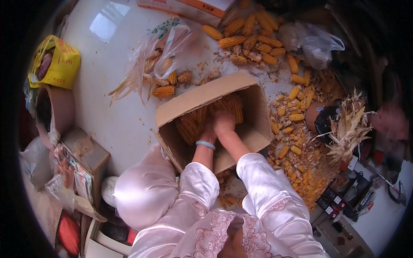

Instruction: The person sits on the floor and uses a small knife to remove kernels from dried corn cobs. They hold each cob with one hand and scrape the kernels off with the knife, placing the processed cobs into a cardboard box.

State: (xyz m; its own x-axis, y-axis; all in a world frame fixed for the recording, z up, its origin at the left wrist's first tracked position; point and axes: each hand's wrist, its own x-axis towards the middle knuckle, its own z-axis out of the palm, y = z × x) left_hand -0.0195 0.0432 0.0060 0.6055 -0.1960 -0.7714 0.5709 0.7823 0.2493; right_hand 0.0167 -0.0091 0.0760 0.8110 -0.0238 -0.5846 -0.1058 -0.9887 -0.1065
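Both my hands reach into an open cardboard box tilted in front of me, with corn cobs lying in its far part. My left hand, below which a pale bangle circles the wrist, is beside the cobs, its fingers mostly hidden. Close against it, my right hand is blurred and in front of the cobs; whether either hand grips one does not show. Beyond the box, more corn cobs are piled on the floor, and a few lie by a clear plastic bag and dry husks.
Broken cobs and loose kernels spread along the right, beside a bunch of dry husks. A yellow bag, a brown cylindrical container and a wooden box stand left. Black power strips lie at lower right.
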